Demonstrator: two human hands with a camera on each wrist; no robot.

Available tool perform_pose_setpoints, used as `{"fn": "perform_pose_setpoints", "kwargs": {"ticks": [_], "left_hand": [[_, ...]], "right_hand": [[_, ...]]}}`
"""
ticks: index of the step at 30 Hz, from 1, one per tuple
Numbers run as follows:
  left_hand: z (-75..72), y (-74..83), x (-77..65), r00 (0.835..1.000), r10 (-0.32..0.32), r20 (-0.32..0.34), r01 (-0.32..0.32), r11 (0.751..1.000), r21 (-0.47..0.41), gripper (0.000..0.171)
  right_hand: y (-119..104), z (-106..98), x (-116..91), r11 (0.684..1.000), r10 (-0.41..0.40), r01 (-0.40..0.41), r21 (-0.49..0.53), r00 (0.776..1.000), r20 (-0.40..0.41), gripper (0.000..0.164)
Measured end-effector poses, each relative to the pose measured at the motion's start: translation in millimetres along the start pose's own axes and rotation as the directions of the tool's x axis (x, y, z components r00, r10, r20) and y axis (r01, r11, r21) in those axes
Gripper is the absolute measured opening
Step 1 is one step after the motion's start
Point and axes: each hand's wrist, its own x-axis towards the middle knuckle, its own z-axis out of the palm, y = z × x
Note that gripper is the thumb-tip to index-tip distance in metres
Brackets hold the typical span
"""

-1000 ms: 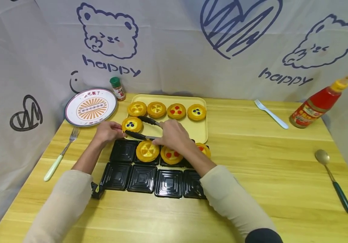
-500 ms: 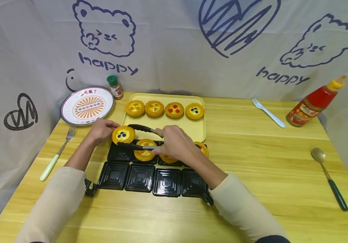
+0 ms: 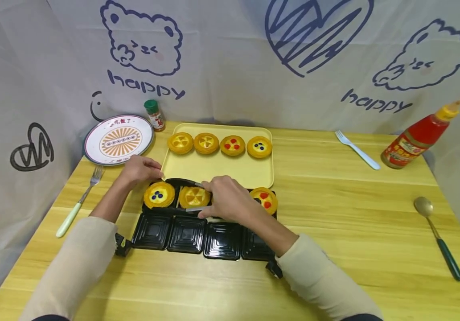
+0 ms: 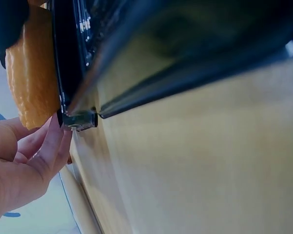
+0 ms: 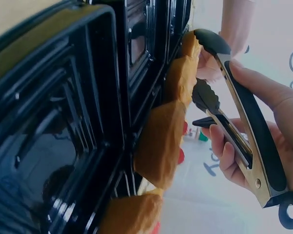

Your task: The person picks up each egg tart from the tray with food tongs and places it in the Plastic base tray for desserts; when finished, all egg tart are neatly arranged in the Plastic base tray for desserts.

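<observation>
My right hand (image 3: 230, 198) grips black-and-steel tongs (image 5: 256, 129) by the handles. The tongs' black tips lie on either side of a tart with blue berries (image 3: 159, 195), which sits in the far left compartment of a black tray (image 3: 187, 234). My left hand (image 3: 139, 170) is at that tray's far left corner; in the left wrist view its fingers (image 4: 51, 146) pinch the edge beside the tart. To the right in the same row are a tart with orange wedges (image 3: 194, 196) and a red-topped tart (image 3: 264, 199); my right hand hides what lies between.
Behind the black tray stands a yellow tray (image 3: 218, 170) with several tarts along its back. A plate (image 3: 119, 140), a spice jar (image 3: 155, 116) and a fork (image 3: 79, 203) are at left. A blue fork (image 3: 357, 149), a sauce bottle (image 3: 418, 136) and a spoon (image 3: 438, 236) are at right.
The blue-berry tart has moved in the tongs from the yellow tray toward me and down into the black tray's far left compartment. My left hand has stayed near the corner.
</observation>
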Motion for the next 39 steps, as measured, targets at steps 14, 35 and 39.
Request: {"fn": "perform_pose_setpoints", "kwargs": {"ticks": [14, 35, 39], "left_hand": [[2.2, 5.1, -0.3, 0.999, 0.000, -0.037, 0.001, 1.000, 0.024, 0.036], [5.3, 7.9, 0.2, 0.999, -0.010, -0.037, 0.013, 0.997, 0.071, 0.035], [5.0, 6.9, -0.1, 0.999, -0.010, -0.044, 0.013, 0.997, 0.075, 0.034]], "right_hand": [[76, -39, -37, 0.983, 0.173, -0.163, 0.087, 0.978, -0.117, 0.082], [168, -43, -48, 0.890, 0.454, -0.429, 0.152, 0.861, -0.227, 0.079], [165, -48, -55, 0.910, 0.415, -0.396, 0.126, 0.876, -0.244, 0.077]]}}
